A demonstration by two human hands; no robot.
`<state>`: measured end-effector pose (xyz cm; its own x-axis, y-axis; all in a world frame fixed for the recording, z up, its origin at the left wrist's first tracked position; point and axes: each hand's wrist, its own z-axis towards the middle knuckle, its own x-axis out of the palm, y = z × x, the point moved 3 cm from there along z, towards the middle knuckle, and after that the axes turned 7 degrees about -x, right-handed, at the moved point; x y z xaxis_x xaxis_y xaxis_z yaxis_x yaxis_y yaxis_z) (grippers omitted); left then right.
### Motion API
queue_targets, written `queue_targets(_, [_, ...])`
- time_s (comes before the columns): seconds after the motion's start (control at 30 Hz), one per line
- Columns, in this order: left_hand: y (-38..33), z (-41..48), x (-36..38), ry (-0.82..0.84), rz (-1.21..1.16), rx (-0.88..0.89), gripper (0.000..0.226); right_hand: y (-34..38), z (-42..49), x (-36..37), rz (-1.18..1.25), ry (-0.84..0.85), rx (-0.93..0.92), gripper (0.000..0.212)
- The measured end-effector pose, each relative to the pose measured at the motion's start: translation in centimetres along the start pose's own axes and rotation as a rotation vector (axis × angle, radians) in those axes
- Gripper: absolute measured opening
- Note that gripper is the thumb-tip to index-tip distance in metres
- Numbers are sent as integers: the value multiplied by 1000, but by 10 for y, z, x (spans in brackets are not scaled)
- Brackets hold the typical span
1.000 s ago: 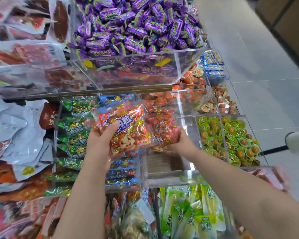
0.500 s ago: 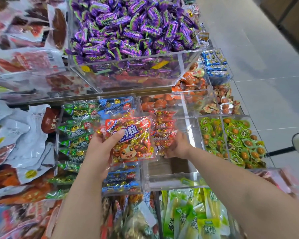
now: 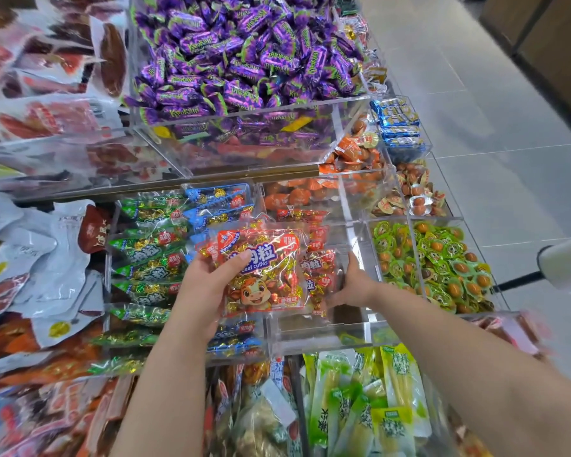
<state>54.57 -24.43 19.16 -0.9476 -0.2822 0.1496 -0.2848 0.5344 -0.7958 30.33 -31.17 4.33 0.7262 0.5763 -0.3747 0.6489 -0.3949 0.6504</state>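
My left hand [image 3: 208, 291] grips a red bag of beef cubes [image 3: 264, 272] with a cartoon cow on it, thumb across its front, above a clear acrylic bin [image 3: 323, 331]. Behind that bag stand more red beef-cube bags [image 3: 320, 268] upright in the bin. My right hand [image 3: 356, 285] reaches into the bin and holds the right side of those standing bags, its fingers hidden behind them. The near part of the bin shows bare bottom.
Green bags [image 3: 145, 258] and blue bags [image 3: 218, 202] fill the bin to the left. Purple candies [image 3: 244, 57] heap in a raised bin behind. Green-wrapped eggs [image 3: 435, 262] lie to the right, green-yellow packs [image 3: 370, 400] in front. Grey floor tiles [image 3: 491, 127] run on the right.
Both hands have dropped lower toward the bin with the bags. The front bag sits closer to the standing row than one second ago.
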Motion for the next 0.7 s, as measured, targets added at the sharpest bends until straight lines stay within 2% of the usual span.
queue_targets(0.03, [0,0,-1,-3,2,2,50,7,-9,-7,-48,-49,15,124])
queue_targets(0.07, [1,-1,-1,-4,6,3,55,16,-18,-14,-26,-138,-25,96])
queue_targets(0.13, [2,-1,1,6,28,-3,68,42,-41,-29,272,-317,-210,32])
queue_targets(0.17, [2,-1,4,14,47,-6,76,56,-55,-32,460,-322,-298,20])
queue_targets(0.2, [2,-1,8,23,75,-8,82,70,-67,-31,596,-228,-367,24])
queue_targets(0.23, [3,0,13,29,111,-7,86,84,-78,-28,635,-93,-433,32])
queue_targets(0.3, [2,1,23,13,170,5,88,104,-95,-21,430,16,-504,49])
queue_targets(0.33, [2,1,26,-5,177,12,89,108,-99,-21,328,-15,-499,52])
queue_targets(0.4, [1,1,27,-54,142,11,83,107,-103,-31,255,-71,-462,43])
queue_targets(0.57, [-4,9,3,-216,-22,69,37,69,-101,-56,307,-166,-328,34])
queue_targets(0.6, [-5,12,0,-229,-26,80,31,62,-95,-50,287,-171,-286,33])
queue_targets(0.7, [-4,19,-1,-248,-34,76,22,48,-69,-6,277,-43,-224,31])
